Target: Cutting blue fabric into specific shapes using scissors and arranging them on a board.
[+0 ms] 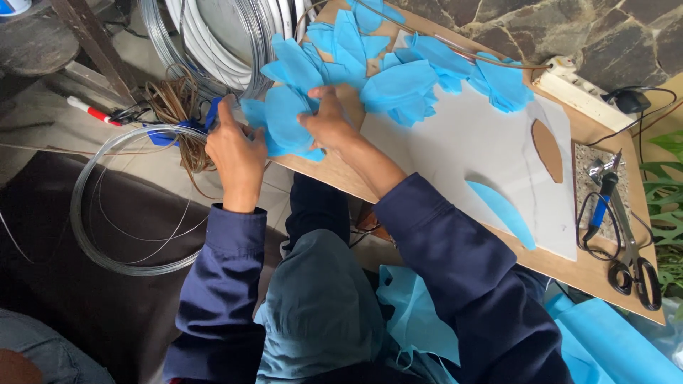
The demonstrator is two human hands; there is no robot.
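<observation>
Your left hand [236, 158] and right hand [329, 122] both pinch the blue petal piece [286, 124] at the board's [569, 270] left corner; it stands between them, nearer the right.

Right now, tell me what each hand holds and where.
Both the left hand and right hand pinch one blue petal, at its opposite side edges.

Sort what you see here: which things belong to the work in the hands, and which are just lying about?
In use: left hand and right hand gripping a blue petal bundle; more blue petals; wooden board.

Lying about: scissors, wire coil, power strip, brown template, red marker.
</observation>
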